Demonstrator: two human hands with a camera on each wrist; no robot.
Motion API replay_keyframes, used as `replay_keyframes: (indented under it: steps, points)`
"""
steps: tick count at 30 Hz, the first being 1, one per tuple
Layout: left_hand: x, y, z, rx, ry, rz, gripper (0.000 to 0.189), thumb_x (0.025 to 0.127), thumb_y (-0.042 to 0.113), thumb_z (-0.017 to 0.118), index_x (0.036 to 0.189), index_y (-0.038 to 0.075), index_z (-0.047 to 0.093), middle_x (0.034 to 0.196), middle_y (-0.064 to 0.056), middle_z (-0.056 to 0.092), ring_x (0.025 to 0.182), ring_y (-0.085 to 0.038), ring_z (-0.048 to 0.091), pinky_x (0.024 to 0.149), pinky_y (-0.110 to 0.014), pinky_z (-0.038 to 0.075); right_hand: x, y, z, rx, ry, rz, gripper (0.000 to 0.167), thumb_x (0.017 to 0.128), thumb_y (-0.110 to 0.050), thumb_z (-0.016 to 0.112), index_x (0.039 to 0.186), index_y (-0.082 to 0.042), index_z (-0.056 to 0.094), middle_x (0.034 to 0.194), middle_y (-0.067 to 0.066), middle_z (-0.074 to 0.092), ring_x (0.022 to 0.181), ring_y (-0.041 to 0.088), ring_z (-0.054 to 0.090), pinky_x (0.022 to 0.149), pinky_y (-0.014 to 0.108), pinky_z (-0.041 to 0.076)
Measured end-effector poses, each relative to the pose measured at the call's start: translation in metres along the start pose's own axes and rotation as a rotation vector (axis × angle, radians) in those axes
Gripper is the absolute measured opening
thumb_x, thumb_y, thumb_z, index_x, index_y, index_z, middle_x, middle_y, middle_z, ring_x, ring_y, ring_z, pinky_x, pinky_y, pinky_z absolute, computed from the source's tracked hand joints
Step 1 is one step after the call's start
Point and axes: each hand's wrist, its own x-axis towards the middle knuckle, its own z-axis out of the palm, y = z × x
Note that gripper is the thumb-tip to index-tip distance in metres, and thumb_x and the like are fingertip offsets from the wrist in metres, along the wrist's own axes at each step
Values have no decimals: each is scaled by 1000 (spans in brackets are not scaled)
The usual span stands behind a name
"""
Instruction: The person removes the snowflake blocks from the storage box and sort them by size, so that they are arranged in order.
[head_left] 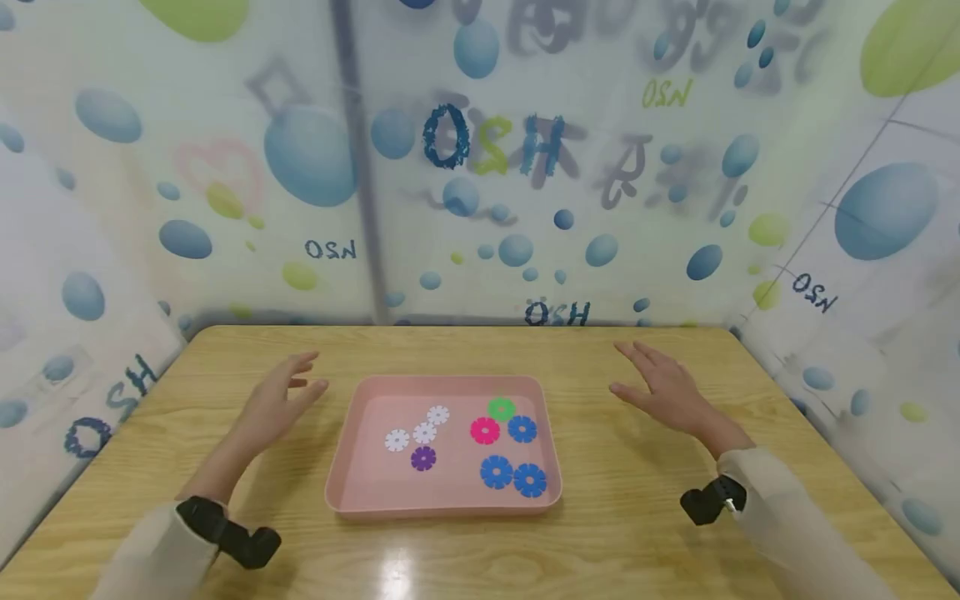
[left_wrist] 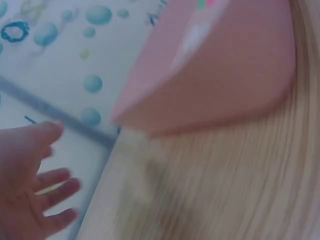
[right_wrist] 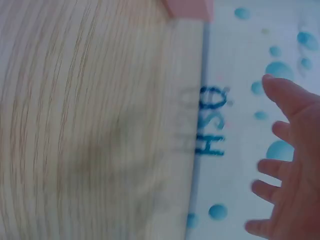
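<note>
Between the two hands a pink tray (head_left: 375,492) lies on the wooden table. White notched discs (head_left: 424,432) and a purple one (head_left: 423,458) lie in its left half. On the right side are a green disc (head_left: 502,409), a pink disc (head_left: 485,430) and blue discs (head_left: 497,472). My left hand (head_left: 281,400) hovers left of the tray, fingers spread and holding nothing; the left wrist view shows the tray's outer wall (left_wrist: 225,80) beside it. To the right of the tray, my right hand (head_left: 663,387) is raised with its fingers apart, empty too.
The wooden table (head_left: 622,533) extends around the tray on every side. Behind it hangs a pale curtain (head_left: 480,250) printed with blue and green dots and lettering, and similar panels stand at left and right. Each wrist wears a black strap device (head_left: 225,529).
</note>
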Motion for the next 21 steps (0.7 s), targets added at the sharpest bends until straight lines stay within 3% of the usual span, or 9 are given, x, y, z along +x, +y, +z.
replay_keyframes:
  steps: [3, 7, 10, 14, 21]
  points:
    - [-2, 9, 6, -225, -77, -98, 51, 95, 29, 50, 132, -5, 41, 124, -30, 46, 106, -43, 50, 77, -46, 51, 0, -16, 2, 95, -34, -82, 64, 92, -35, 55, 141, -3, 31, 140, 27, 28, 125, 47, 24, 94, 68, 23]
    - [-6, 12, 15, -474, -213, -240, 51, 95, 26, 51, 133, -6, 40, 129, -28, 42, 111, -36, 49, 84, -40, 51, 2, -34, 7, 215, -88, -99, 58, 93, -34, 53, 139, -4, 36, 138, 20, 36, 125, 40, 32, 97, 60, 30]
    - [-9, 12, 20, -626, -311, -272, 51, 95, 20, 51, 135, -8, 34, 134, -29, 37, 114, -35, 48, 90, -42, 47, 5, -46, 12, 281, -118, -109, 54, 93, -34, 52, 137, -5, 41, 136, 15, 42, 120, 36, 40, 96, 56, 35]
    - [-11, 14, 24, -697, -354, -265, 50, 94, 12, 51, 135, -11, 32, 133, -32, 34, 110, -32, 51, 88, -40, 48, 13, -62, 17, 369, -166, -147, 46, 94, -30, 52, 132, -6, 47, 125, 14, 52, 108, 29, 51, 90, 48, 44]
    - [-13, 15, 27, -681, -342, -272, 53, 91, 4, 55, 135, -12, 32, 129, -32, 34, 104, -27, 53, 85, -39, 50, 30, -85, 27, 500, -325, -199, 40, 94, -24, 54, 129, -7, 51, 112, 13, 58, 98, 22, 57, 81, 33, 50]
